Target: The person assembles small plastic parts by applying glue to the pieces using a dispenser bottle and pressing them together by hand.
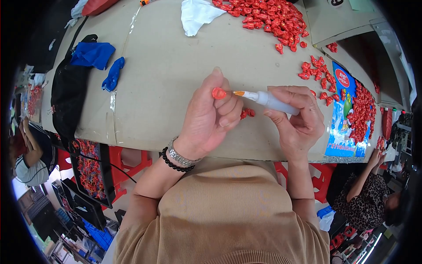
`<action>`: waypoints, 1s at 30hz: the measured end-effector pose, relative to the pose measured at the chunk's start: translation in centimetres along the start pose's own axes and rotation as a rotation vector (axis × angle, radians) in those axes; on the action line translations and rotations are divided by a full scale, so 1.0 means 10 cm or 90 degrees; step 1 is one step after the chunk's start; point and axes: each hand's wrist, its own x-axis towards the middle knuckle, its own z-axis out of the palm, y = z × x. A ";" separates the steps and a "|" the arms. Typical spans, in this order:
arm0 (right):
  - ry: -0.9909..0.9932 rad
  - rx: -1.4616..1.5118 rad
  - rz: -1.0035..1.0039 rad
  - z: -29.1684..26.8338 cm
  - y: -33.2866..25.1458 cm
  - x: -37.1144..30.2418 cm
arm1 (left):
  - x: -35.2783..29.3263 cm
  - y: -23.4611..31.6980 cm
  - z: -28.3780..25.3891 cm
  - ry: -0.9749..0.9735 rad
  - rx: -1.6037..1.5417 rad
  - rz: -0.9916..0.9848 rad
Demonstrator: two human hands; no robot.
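Note:
My left hand (206, 115) is closed around a small red plastic piece (219, 93), with the piece's hollow side showing between thumb and fingers. In my right hand (303, 115) lies a translucent white squeeze bottle (276, 103), gripped between thumb and fingers. Its narrow, orange-brown nozzle tip (239, 93) points left at the red piece, with a slight gap between them. Just behind the left fingers, a few more red pieces (248, 113) rest on the table.
A large pile of red pieces (277, 20) covers the table's far right. More red pieces (362, 112) lie on a blue printed sheet (336, 143) at the right. White cloth (195, 16), blue cloth (93, 54) and a black bag (67, 99) are farther off. Other people sit at both sides.

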 end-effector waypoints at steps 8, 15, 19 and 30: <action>-0.016 -0.046 -0.060 0.02 -0.02 0.02 | -0.01 -0.02 0.05 0.040 0.052 0.025; -0.017 -0.048 -0.060 0.04 -0.02 0.02 | 0.00 -0.03 0.05 0.051 0.054 0.036; -0.017 -0.061 -0.068 0.03 -0.02 0.03 | 0.00 -0.03 0.05 0.060 0.069 0.045; 0.058 0.211 0.320 -0.10 0.00 0.03 | -0.03 0.10 0.02 0.044 0.050 0.052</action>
